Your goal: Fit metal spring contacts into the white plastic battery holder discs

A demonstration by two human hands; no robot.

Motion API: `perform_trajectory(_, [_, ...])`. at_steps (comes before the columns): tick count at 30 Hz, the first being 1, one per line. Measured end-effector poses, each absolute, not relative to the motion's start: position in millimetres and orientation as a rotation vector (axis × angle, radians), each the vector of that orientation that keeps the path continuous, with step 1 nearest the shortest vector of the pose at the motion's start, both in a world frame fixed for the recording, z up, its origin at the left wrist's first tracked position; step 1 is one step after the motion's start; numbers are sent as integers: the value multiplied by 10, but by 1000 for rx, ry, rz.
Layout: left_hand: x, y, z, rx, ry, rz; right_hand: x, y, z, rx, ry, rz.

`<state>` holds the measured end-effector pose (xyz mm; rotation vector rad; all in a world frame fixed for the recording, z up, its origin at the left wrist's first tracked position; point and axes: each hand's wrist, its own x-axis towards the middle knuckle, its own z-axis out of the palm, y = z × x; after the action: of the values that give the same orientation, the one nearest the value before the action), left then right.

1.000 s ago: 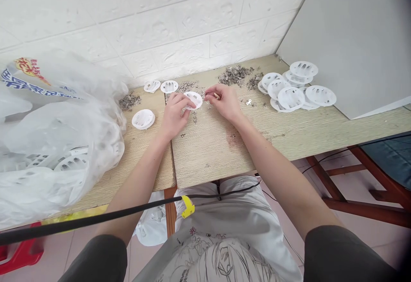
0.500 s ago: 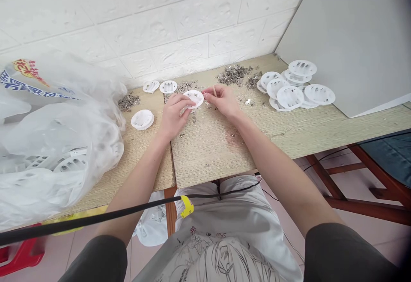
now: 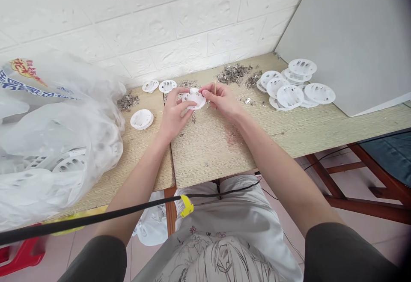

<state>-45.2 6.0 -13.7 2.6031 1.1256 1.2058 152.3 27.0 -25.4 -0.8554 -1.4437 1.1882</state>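
A round white plastic disc (image 3: 196, 100) with slots is gripped at its left edge by my left hand (image 3: 175, 113), thumb on its face. My right hand (image 3: 224, 101) is closed in a pinch at the disc's upper right edge. A thin wooden stick (image 3: 215, 87) stands up between its fingers; whatever the fingertips pinch is too small to make out. Small metal pieces (image 3: 194, 118) lie just under and around the disc. Two more white discs (image 3: 168, 86) rest behind my left hand, and a short stack of discs (image 3: 141, 119) is to its left.
A large clear plastic bag (image 3: 64, 145) full of discs fills the left side. Heaps of metal pieces (image 3: 233, 74) lie along the wall. A pile of discs (image 3: 290, 96) sits at right beside a grey panel (image 3: 346, 38). A black cable (image 3: 96, 218) crosses in front.
The disc has shifted slightly right and down. My left fingers have spread wider around its edge, and my right fingertips have come onto its upper right rim.
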Motion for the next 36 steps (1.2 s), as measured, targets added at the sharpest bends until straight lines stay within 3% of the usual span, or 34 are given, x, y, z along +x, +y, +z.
perform_trajectory(14, [-362, 43, -93, 1399, 1083, 1229, 1403, 261, -300, -812, -1441, 953])
perform_trajectory(36, [-360, 61, -75, 1310, 1301, 1326, 1256, 66, -182, -818, -1622, 806])
